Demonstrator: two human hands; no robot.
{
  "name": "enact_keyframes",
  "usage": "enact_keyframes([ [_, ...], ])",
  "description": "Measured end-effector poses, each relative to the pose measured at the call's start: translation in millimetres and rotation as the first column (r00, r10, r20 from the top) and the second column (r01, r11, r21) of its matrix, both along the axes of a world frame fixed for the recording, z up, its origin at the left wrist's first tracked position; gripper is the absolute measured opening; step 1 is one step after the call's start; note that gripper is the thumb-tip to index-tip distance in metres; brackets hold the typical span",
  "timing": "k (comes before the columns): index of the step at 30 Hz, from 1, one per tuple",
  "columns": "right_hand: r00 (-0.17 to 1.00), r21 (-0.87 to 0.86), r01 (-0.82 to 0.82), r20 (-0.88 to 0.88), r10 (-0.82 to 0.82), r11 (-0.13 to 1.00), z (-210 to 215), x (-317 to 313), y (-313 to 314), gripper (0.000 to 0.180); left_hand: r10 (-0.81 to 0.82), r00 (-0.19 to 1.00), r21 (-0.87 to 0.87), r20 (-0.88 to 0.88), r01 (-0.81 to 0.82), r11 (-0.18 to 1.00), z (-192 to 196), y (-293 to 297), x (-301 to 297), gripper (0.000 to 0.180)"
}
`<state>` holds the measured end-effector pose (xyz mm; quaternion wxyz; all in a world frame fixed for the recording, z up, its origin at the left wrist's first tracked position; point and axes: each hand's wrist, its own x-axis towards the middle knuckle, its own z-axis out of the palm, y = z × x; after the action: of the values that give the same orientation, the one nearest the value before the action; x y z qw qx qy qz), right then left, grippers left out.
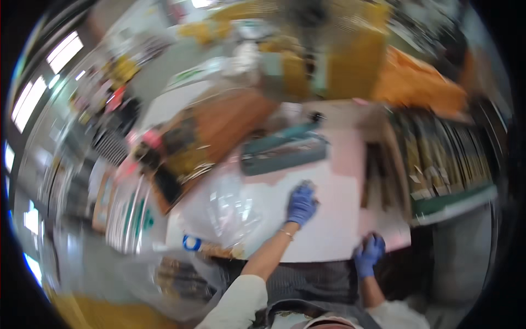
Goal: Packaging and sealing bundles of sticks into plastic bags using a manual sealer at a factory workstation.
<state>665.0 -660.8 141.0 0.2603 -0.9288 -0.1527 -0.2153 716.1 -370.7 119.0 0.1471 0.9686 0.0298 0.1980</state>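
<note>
My left hand (pixel 301 205), in a blue-purple glove, is over the white sheet (pixel 323 233) on the worktable. Its fingers are smeared by motion, and I cannot tell whether they hold anything. Beyond it lies a grey-green tray (pixel 285 160), with a teal strip along its far side. My right hand (pixel 370 254), gloved alike, is at the table's near edge, to the right of the white sheet. Blur hides whether its fingers are closed. Left of my left hand, clear plastic bags (pixel 227 211) rest on the table.
An open cardboard box (pixel 397 159) with dark long pieces inside stands at the right. Past it, a crate (pixel 452 200) holds several upright flat pieces. A brown carton (pixel 227 123) with small items sits at the left. An orange bag (pixel 419 82) lies at the back right.
</note>
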Motion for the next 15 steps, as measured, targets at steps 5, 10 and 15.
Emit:
enact_keyframes([
  [5,0.879,0.500,-0.392,-0.045,0.475,0.772,73,30,-7,0.030,0.040,0.999,0.018,0.028,-0.041,0.999,10,1,5,0.057],
  [10,0.885,0.142,-0.240,0.440,0.156,0.960,184,133,-107,0.036,-0.057,0.997,-0.080,0.050,0.061,0.995,30,-40,29,0.062],
  [15,0.844,0.249,0.272,0.402,-0.355,0.929,174,346,-240,0.028,-0.038,0.998,-0.175,0.059,0.048,0.983,34,-96,61,0.060],
])
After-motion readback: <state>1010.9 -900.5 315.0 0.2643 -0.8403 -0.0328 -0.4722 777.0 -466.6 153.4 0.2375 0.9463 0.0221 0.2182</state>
